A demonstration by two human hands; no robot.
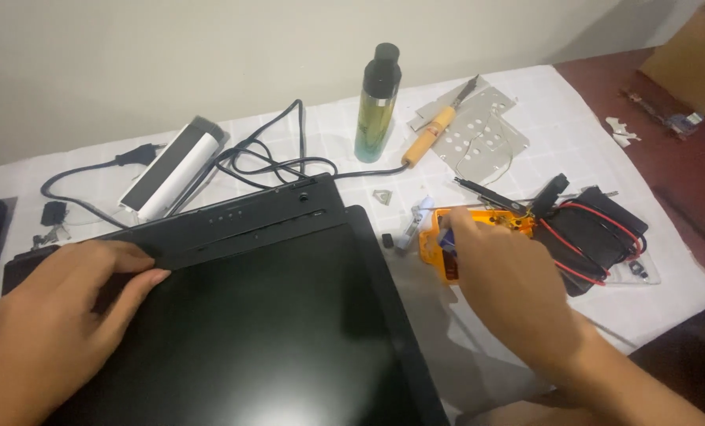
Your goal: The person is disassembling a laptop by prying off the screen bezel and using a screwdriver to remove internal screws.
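**Orange gadget, table, right of the panel**

Right hand (504, 285) pinched the small orange gadget (435, 251) beside the black panel (266, 315); left hand (49, 327) lay flat, open, on the panel. Gadget seemed light, fragile, wired; best held by its casing edges.

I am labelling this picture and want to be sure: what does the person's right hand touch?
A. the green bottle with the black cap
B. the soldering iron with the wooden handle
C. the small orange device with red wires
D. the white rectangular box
C: the right hand lies with its fingertips on the orange device, while the bottle, the soldering iron and the white box lie untouched farther back.
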